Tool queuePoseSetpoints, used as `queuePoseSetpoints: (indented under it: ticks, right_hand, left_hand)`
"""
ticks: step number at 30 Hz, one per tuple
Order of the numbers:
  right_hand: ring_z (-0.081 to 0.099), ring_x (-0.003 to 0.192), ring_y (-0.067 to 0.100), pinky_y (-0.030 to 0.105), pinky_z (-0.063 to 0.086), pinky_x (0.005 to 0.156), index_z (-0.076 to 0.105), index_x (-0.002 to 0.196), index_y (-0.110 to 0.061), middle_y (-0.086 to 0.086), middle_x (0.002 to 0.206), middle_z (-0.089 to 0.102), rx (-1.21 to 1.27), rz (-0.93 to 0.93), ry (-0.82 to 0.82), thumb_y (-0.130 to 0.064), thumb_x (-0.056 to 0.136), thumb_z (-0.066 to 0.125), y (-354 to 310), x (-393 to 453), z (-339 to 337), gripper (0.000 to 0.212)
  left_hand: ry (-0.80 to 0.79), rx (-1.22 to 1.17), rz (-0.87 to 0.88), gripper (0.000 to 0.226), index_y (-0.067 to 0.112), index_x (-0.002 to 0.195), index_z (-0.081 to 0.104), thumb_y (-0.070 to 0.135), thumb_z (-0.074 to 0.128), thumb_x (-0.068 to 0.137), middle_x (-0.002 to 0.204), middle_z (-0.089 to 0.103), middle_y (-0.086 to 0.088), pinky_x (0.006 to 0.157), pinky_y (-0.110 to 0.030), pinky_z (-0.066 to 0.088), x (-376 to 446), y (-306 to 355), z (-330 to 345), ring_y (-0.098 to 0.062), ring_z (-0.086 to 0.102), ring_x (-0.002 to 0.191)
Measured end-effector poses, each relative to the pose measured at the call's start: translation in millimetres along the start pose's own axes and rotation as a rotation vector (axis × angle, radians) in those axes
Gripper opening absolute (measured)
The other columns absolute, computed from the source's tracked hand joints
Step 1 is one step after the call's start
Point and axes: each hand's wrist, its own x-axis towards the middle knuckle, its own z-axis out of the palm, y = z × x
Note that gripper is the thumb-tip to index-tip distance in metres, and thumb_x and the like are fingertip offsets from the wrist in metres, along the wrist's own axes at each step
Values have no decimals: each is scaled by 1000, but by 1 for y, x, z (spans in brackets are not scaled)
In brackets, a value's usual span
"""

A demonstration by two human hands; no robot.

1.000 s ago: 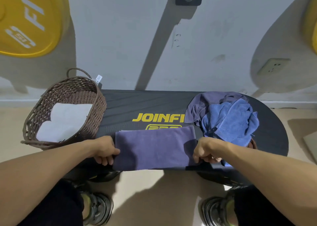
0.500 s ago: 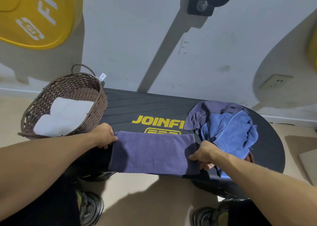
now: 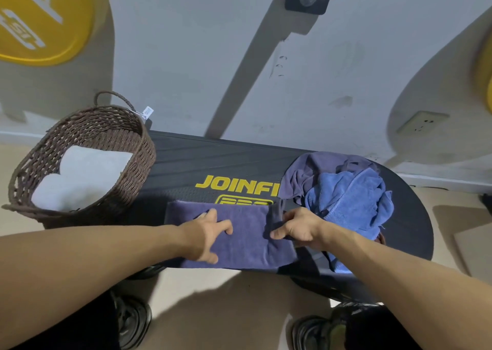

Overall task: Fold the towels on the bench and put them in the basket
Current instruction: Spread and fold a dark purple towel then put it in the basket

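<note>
Black bench [image 3: 226, 160] bears wicker basket [image 3: 133, 168], purple towel [image 3: 247, 240], seemingly two crumpled towels [image 3: 346, 192].

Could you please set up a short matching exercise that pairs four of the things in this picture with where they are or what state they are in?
Things:
1. white towel
2. purple towel
3. blue towel
4. left hand

Places or states:
A. crumpled in a heap at the right end of the bench
B. lying inside the wicker basket
C. spread, fingers resting on cloth
D. folded flat at the bench's near edge, its right end gripped by the right hand

Pairs: 1-B, 2-D, 3-A, 4-C
</note>
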Motion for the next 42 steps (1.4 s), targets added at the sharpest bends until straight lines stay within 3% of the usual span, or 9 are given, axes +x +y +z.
queuePoseSetpoints:
  ticks: [3, 6, 11, 16, 19, 23, 27, 32, 42]
  right_hand:
    - [65, 71, 21, 27, 53, 56, 59, 76, -11, 10, 81, 68, 136, -51, -94, -3, 76, 82, -14, -7, 14, 25]
    - [48, 56, 17, 21, 43, 46, 50, 72, -17, 9, 70, 54, 171, -123, -112, -13, 73, 86, -31, -14, 35, 37]
    - [46, 49, 12, 22, 39, 43, 53, 78, -12, 10, 70, 52, 226, -230, -113, -11, 78, 83, -45, -19, 66, 30]
    - [62, 74, 13, 25, 56, 71, 68, 112, 0, 8, 85, 65, 213, -238, -305, -6, 92, 67, -58, -22, 85, 20]
    - [65, 71, 19, 31, 60, 71, 67, 100, -5, 12, 81, 67, 143, -245, -219, -5, 93, 65, -60, -20, 89, 8]
    - [64, 77, 17, 29, 52, 73, 68, 90, -16, -3, 83, 71, -644, -620, 30, -15, 90, 62, -47, -10, 85, 5]
    - [59, 94, 25, 35, 49, 82, 66, 99, -15, 2, 102, 64, -904, -759, -47, -15, 90, 60, -39, -1, 91, 11]
    - [54, 102, 28, 36, 47, 89, 62, 107, -15, 7, 111, 57, -981, -742, -84, -21, 90, 59, -39, 12, 104, 19]
    - [60, 91, 27, 38, 53, 79, 59, 102, -23, 0, 107, 58, -1013, -634, 15, -38, 88, 65, -37, 18, 109, 21]
  left_hand:
    - [-57, -257, -72, 57, 24, 129, 49, 39, 76, 81, 108, 46, 0, 92, -31, 47, -2, 3, -19, -18, 55, 99]
    - [-52, -915, -92, 43, 14, 115, 58, 27, 79, 80, 90, 62, -4, 73, -29, 51, -8, 12, -42, -15, 59, 78]
    - [-109, -1378, -55, 23, 26, 81, 76, 47, 69, 76, 84, 68, -3, 75, -37, 58, -30, 15, -57, -25, 70, 92]
    - [146, -1332, -240, 30, 14, 88, 66, 42, 76, 83, 69, 68, 0, 53, -25, 52, -42, -1, -36, -10, 61, 55]
    - [149, -1254, -319, 20, 4, 95, 68, 23, 70, 91, 77, 66, -14, 60, -36, 59, -49, -20, -30, -22, 60, 61]
    - [142, -1108, -345, 20, -3, 105, 64, 14, 65, 94, 85, 66, -21, 67, -41, 60, -52, -45, -22, -30, 64, 69]
    - [202, -952, -457, 15, 1, 99, 61, 15, 64, 95, 81, 65, -17, 58, -37, 60, -50, -70, -9, -24, 64, 61]
    - [139, -825, -552, 18, 8, 85, 48, 16, 57, 98, 68, 65, -18, 44, -31, 56, -46, -86, -2, -23, 67, 49]
    - [220, -612, -565, 26, 9, 79, 56, 28, 68, 92, 70, 73, -15, 58, -34, 61, -39, -83, -6, -30, 73, 63]
